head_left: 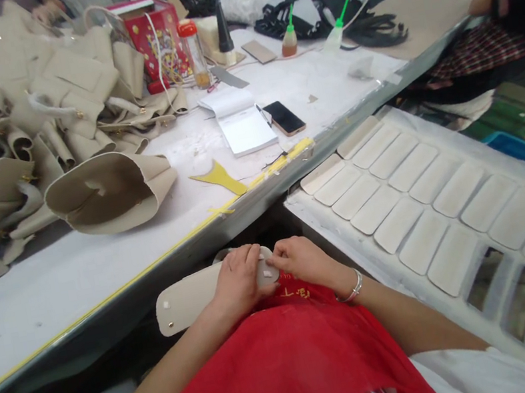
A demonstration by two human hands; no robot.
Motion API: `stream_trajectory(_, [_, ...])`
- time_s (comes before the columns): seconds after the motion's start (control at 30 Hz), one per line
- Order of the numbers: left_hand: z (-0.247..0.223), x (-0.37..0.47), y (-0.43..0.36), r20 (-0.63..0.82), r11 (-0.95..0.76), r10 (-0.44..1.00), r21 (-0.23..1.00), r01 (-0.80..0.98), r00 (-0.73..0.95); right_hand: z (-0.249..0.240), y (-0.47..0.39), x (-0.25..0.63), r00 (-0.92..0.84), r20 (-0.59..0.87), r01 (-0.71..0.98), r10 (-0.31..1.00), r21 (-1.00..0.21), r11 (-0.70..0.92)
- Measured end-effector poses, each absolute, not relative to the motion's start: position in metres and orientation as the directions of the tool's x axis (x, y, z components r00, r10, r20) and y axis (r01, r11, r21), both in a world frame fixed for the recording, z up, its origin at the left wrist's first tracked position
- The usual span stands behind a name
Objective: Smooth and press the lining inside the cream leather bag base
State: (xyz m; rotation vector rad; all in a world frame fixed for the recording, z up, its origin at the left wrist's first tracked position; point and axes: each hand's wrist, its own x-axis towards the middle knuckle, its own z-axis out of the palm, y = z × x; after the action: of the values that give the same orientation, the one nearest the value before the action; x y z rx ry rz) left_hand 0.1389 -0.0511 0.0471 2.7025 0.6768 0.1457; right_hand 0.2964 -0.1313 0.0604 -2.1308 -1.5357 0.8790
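Both hands (255, 272): pinching one beige panel (193, 297) at its right end; likely light, semi-stiff, best gripped by edges.

Bright, diffuse light with soft shadows; 2 upper corners blurred and stretched; faint sheen on the table edge (353, 118).

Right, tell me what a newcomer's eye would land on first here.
Probably the bright red apron on the person at the bottom centre, where the left hand and right hand meet over a long beige piece with rounded ends. Next, the big jumbled heap of beige pieces filling the table's upper left. Then, on the right, the neat rows of pale panels, a sharp contrast to that heap.
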Motion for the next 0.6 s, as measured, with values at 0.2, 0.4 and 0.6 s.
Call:
stream_trajectory(0.2, [0.0400,0.1366,-0.0516,0.057,-0.829,0.474,0.364,0.424,0.879,0.0637,-0.1306,0.2964,0.206,-0.281,0.713,0.937,-0.613,-0.340])
stream_trajectory(0.4, [0.0407,0.1381,-0.0512,0.031,-0.819,0.484,0.369,0.440,0.874,0.0631,-0.1300,0.2949,0.208,-0.272,0.757,0.940,-0.563,-0.330])
stream_trajectory(0.6, [0.0416,0.1379,-0.0522,0.038,-0.813,0.495,0.373,0.447,0.868,0.0645,-0.1253,0.2931,0.187,-0.272,0.843,0.944,-0.448,-0.297])
